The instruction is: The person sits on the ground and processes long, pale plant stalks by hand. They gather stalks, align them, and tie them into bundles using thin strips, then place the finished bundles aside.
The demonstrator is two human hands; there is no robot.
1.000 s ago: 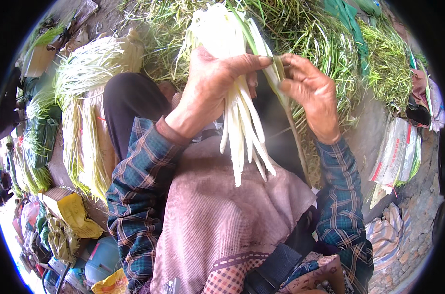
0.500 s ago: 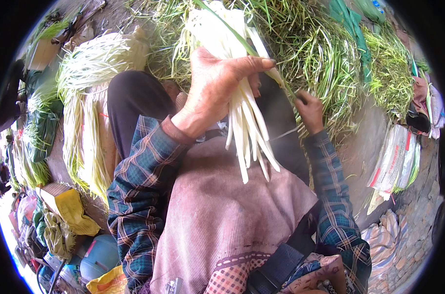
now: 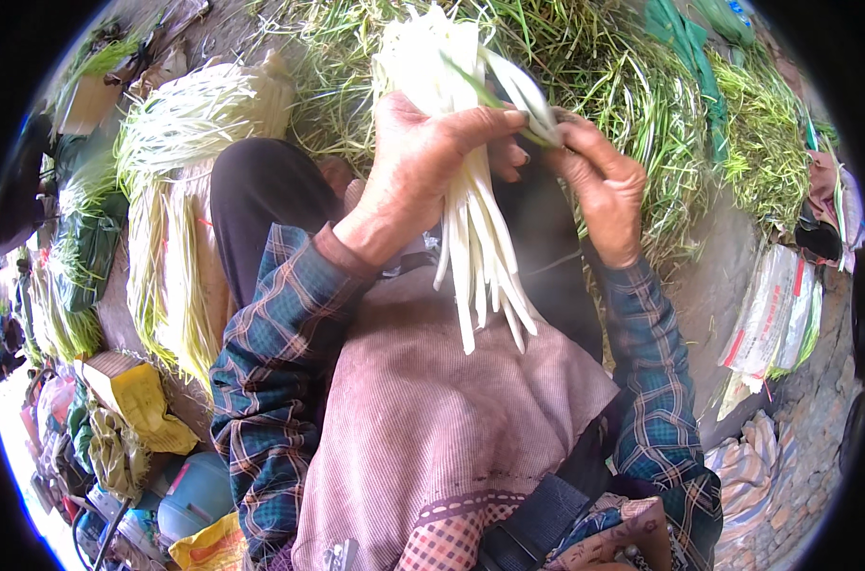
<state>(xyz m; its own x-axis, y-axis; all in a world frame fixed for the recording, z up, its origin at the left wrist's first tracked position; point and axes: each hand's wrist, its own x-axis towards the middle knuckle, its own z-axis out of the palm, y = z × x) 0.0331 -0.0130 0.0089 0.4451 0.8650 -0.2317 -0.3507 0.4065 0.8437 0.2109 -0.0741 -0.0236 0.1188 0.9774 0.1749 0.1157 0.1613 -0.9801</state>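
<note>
- One yellow-sided box (image 3: 142, 404) at the ground's left edge; same spot as before.
- Stack of pale stalks (image 3: 199, 114) right of that, beside the dark-trousered knee (image 3: 266, 195); unchanged.
- Left hand (image 3: 418, 157): fingers wrapped round the bundle, thumb stretched across its front. Same grip as both earlier frames.
- Bundle of white stalks (image 3: 427, 67): held up in the left hand, lower ends hanging over the far edge of the pink lap cloth (image 3: 451, 400).
- Single green-and-white stalk (image 3: 523, 90): at the left thumb tip, slanting to the right hand, blurred. Its green leaf ran up toward the top half a second ago; shows shorter now.
- Right hand (image 3: 604, 181): was lower and farther right; now back up near the left thumb. Thumb and forefinger pinching the stalk's end; exact contact blurred.
- Green leaf heap (image 3: 632, 105) on the ground beyond; no visible change.
- Wrapped packet (image 3: 770, 309) near the ground's right edge; same.
</note>
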